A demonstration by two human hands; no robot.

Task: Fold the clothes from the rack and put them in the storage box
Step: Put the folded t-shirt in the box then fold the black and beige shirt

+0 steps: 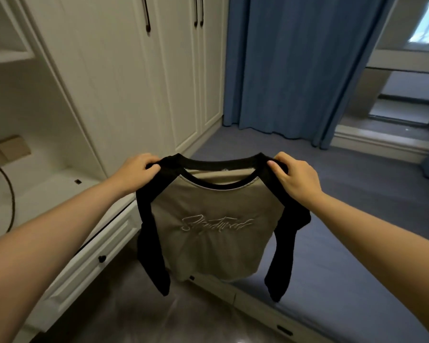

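Observation:
A small shirt [216, 233] with a tan body, black collar and black sleeves hangs in the air in front of me, white script lettering across its chest. My left hand [136, 170] pinches its left shoulder beside the collar. My right hand [295, 178] grips the right shoulder. Both sleeves dangle down at the sides. The shirt hangs over the edge of the blue bed [344, 243]. No rack or storage box is in view.
White wardrobe doors [134, 82] and a white desk with drawers [89, 258] stand at the left, a black cable [10, 194] on the desk. Blue curtains [295, 65] hang behind the bed. Dark glossy floor [124, 308] lies below.

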